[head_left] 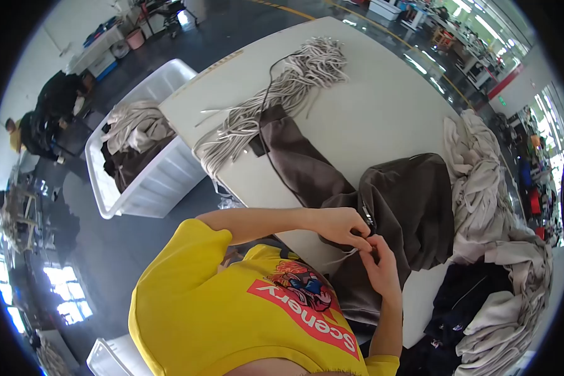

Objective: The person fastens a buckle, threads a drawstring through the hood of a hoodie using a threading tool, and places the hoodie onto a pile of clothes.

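A dark brown garment (413, 207) with a long sleeve (301, 153) is spread over the near part of the table. A short metallic strip, perhaps a zipper, shows on it just above my fingers. My left hand (339, 225) reaches in from the left, its thumb and fingers pinched together. From below comes my right hand (382, 264), its fingertips closed and meeting those of the left. Between them is a thin pale cord (343, 257), its tail hanging over the garment. Exactly how the fingertips grip the cord is partly hidden.
A bundle of pale cords (316, 66) lies across the white table (382, 94), and a dark cord runs over it. Left stands a white bin (163, 169) holding clothes. Beige garments (482, 188) and dark ones (467, 294) are heaped along the right edge. A person bends at far left.
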{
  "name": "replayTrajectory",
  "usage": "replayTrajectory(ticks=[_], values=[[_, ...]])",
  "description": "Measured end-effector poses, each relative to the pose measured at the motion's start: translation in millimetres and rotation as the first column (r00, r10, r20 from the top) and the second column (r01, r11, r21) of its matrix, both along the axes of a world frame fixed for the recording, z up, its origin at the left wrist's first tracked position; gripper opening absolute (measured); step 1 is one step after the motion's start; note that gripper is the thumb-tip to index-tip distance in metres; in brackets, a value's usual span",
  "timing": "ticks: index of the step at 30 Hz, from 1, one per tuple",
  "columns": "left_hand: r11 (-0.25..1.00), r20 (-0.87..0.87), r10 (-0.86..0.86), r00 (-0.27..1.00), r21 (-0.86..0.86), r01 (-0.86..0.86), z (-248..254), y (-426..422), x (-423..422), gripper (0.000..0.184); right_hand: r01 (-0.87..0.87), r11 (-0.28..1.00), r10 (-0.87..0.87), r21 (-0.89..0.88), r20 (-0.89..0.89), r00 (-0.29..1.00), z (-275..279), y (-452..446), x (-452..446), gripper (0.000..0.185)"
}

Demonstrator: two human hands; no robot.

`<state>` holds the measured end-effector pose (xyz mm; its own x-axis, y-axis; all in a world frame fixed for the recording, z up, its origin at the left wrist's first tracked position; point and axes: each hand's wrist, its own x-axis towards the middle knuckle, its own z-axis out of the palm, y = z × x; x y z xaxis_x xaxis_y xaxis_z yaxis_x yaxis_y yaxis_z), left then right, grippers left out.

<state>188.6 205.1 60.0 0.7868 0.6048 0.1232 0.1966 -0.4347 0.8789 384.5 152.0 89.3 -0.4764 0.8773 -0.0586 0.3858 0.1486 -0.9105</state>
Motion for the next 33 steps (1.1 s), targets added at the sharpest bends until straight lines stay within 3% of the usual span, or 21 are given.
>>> replayTrajectory(ticks=[3,6,7,9,11,13,14,17,18,20,25,31,33], values=[[0.999,0.030,-0.040,0.999,-0.035,0.041,-0.7,2.5,-1.0,0.035,-0.001,1.000,0.002,0.022,-0.033,0.999,-8.7,3.0,5.3,0.014],[0.996,0.099,-0.026,0.995,-0.083,0.034,2.4,0.3,0.0,0.028,0.034,0.999,-0.036,0.038,0.052,0.998,-10.7,6.1,11.2,0.015],[0.992,0.091,-0.081,0.993,-0.086,0.089,0.0,0.5,0.6,0.028,0.027,1.000,-0.026,-0.012,0.038,0.999,-9.7,6.9,10.3,0.015],[0.999,0.034,-0.033,0.999,0.016,0.033,-5.0,4.1,2.7,0.018,0.067,0.996,-0.066,-0.060,0.016,0.998,-10.3,7.5,12.6,0.015],[0.997,-0.020,-0.076,0.997,-0.003,0.076,-3.4,3.1,4.5,0.017,-0.011,0.990,0.000,-0.141,-0.080,0.997,-20.0,8.3,16.0,0.015],[1.000,0.001,-0.001,1.000,0.015,0.001,-2.1,1.7,6.0,0.021,0.033,0.988,-0.054,-0.150,-0.134,0.990,-28.2,7.1,18.7,0.016],[0.999,-0.012,-0.006,1.000,0.052,0.007,-2.0,2.0,6.3,0.020,-0.003,0.970,-0.044,-0.244,-0.188,0.981,-27.4,6.0,20.2,0.016],[0.973,-0.067,-0.040,0.997,-0.230,0.024,6.1,0.5,5.0,0.019,-0.056,0.930,-0.041,-0.362,-0.255,0.966,-20.5,0.2,19.6,0.015],[0.972,-0.061,-0.092,0.994,-0.224,0.076,4.2,0.4,4.4,0.019,-0.050,0.928,-0.048,-0.369,-0.254,0.966,-21.3,-1.6,19.8,0.014],[0.875,0.015,-0.012,1.000,-0.483,0.018,-0.7,0.3,1.4,0.020,-0.027,0.938,-0.064,-0.345,-0.249,0.966,-27.6,-5.1,18.7,0.012],[0.850,0.046,-0.023,0.999,-0.526,0.044,6.3,-1.6,3.2,0.022,0.063,0.955,-0.138,-0.289,-0.245,0.960,-26.0,-11.7,14.5,0.010],[0.804,0.076,-0.011,0.997,-0.592,0.054,14.3,-6.2,9.1,0.023,-0.004,0.947,-0.104,-0.323,-0.317,0.943,-18.1,-20.3,22.6,0.011],[0.813,0.036,0.079,0.996,-0.580,-0.044,14.0,-6.0,8.1,0.023,-0.016,0.933,-0.111,-0.360,-0.330,0.937,-19.5,-24.8,27.0,0.011]])
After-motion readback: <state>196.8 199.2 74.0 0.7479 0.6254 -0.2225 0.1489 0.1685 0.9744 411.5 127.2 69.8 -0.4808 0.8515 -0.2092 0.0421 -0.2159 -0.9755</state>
